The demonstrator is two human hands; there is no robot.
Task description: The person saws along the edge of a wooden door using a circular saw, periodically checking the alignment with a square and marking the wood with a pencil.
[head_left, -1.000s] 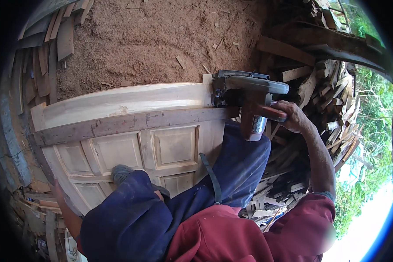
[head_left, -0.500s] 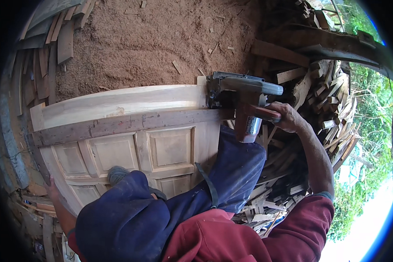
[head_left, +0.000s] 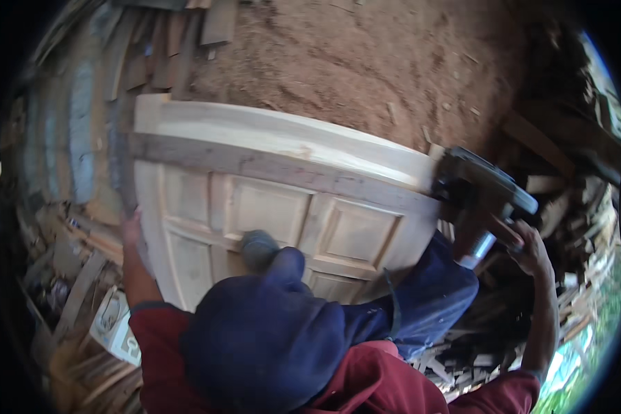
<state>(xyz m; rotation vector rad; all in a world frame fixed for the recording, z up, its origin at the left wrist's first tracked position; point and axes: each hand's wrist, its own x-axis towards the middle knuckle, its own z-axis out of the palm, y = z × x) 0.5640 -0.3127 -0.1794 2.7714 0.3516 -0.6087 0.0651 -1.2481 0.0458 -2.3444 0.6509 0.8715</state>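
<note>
A pale panelled wooden door (head_left: pixel 179 265) lies flat below me, with a long dark board (head_left: pixel 283 170) across it near its far edge. At the far right corner of the door sits a circular saw (head_left: pixel 479 200) with a dark guard and a reddish-brown body. My right hand (head_left: pixel 529 250) is wrapped round the saw's rear handle. My left hand (head_left: pixel 131 228) holds the door's left edge; motion blurs it and its fingers are partly hidden. One grey shoe (head_left: pixel 258 250) of mine stands on the door panels.
Beyond the door lies sawdust-covered ground (head_left: pixel 366 76) with wood chips. Boards (head_left: pixel 162 45) lean at the far left. Offcuts (head_left: pixel 586 283) are heaped at the right. A white box-like object (head_left: pixel 115 326) stands among scrap wood at the lower left.
My view has swung left, so the door and saw appear farther right and tilted. My right hand stays on the saw, which remains at the door's right end. My left hand remains at the left edge.
</note>
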